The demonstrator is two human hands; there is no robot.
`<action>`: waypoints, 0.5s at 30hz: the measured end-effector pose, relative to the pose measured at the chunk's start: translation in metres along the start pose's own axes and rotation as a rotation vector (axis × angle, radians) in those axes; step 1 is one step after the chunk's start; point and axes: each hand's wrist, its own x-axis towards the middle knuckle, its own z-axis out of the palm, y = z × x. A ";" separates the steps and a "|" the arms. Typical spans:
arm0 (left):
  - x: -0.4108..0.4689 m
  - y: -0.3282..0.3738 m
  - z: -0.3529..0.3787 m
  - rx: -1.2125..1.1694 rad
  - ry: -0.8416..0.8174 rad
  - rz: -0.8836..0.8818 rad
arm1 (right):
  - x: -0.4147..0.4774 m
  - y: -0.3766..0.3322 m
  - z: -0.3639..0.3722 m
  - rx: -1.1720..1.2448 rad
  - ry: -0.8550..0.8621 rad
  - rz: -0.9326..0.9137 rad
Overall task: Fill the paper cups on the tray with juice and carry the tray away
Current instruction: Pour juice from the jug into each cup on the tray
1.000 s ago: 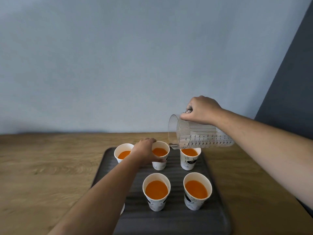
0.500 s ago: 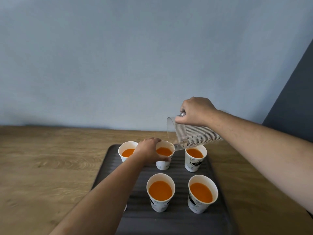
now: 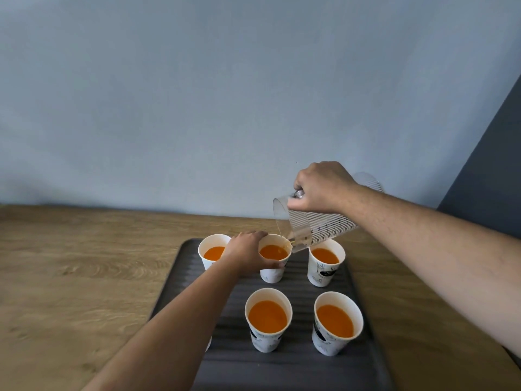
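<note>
A dark ridged tray (image 3: 296, 371) lies on the wooden table and carries several white paper cups holding orange juice. My left hand (image 3: 248, 253) grips the back middle cup (image 3: 274, 261). My right hand (image 3: 321, 187) holds the handle of a clear measuring jug (image 3: 318, 224), tipped steeply with its spout just over that cup's rim. Only a thin trickle of juice runs from the spout; the jug looks nearly empty. Other cups stand at back left (image 3: 212, 251), back right (image 3: 325, 262), front middle (image 3: 267, 320) and front right (image 3: 337, 324). My left forearm hides most of one more cup at the front left.
The wooden table (image 3: 84, 277) stretches left of the tray and ends at a pale blue wall (image 3: 225, 94). A dark grey panel (image 3: 490, 176) stands at the right edge.
The jug has tipped more steeply, its base rising, with its spout now over the back middle cup. My left hand has stayed on that cup.
</note>
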 end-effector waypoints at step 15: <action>-0.005 0.005 -0.004 0.042 -0.014 -0.014 | -0.019 0.036 0.018 0.450 0.100 0.341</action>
